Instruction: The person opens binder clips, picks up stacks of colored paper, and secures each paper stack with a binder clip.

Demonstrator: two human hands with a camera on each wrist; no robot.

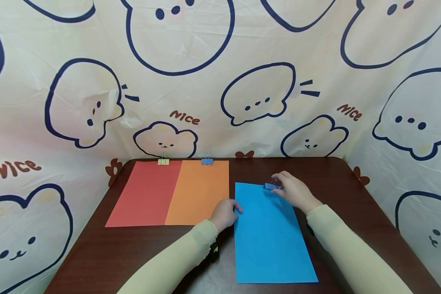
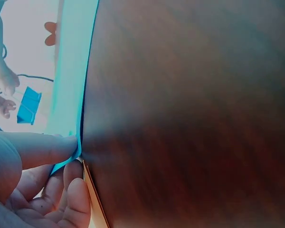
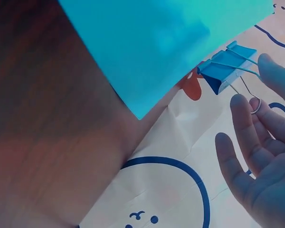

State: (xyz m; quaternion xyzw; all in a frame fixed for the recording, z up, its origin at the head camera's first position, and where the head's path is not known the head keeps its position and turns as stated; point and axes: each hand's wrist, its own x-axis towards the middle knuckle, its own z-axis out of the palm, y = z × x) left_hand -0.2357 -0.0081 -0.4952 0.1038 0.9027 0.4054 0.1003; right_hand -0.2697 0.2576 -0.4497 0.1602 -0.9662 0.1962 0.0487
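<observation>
A blue sheet of paper (image 1: 270, 241) is at the front right of the dark wooden table. My left hand (image 1: 225, 213) pinches its left edge; in the left wrist view the thumb (image 2: 52, 148) presses on the blue paper (image 2: 71, 66) with fingers behind it. At the sheet's top edge my right hand (image 1: 294, 191) holds a blue binder clip (image 1: 271, 186). Seen from the right wrist, thumb and fingers are on the wire handles of the binder clip (image 3: 230, 66), whose mouth is beside the paper's edge (image 3: 147, 102).
To the left lie a red sheet (image 1: 147, 194) and an orange sheet (image 1: 202, 192), edge to edge. A yellow binder clip (image 1: 163, 162) and another blue binder clip (image 1: 207, 161) grip their far edges. Patterned cloth (image 1: 206, 94) hangs behind the table (image 1: 139, 261).
</observation>
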